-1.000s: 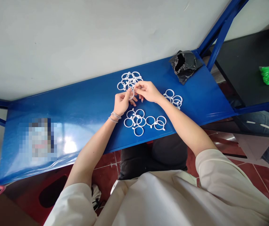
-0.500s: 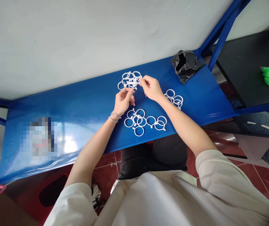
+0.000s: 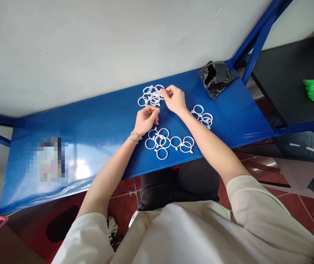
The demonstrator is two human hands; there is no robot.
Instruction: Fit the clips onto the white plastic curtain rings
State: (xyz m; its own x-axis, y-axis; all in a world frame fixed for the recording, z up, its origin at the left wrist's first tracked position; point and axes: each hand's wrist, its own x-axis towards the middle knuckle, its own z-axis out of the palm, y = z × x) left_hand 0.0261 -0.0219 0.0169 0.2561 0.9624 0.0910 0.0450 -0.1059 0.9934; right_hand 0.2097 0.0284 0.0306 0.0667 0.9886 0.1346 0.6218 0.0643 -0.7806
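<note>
While the left hand (image 3: 148, 118) sits just short, the right hand (image 3: 174, 99) meets the far white rings (image 3: 153, 96)

Left thumb rests against curled fingers, no ring visible between. Just beyond, on the table (image 3: 104, 119), lie the far white rings; the right hand is nearer, at their right edge, fingertips close together, though whether they grip one I cannot tell.

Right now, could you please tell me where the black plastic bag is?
In the head view, the black plastic bag lies at the blue table's far right corner, beyond the rightmost white rings and right of the right hand.
</note>
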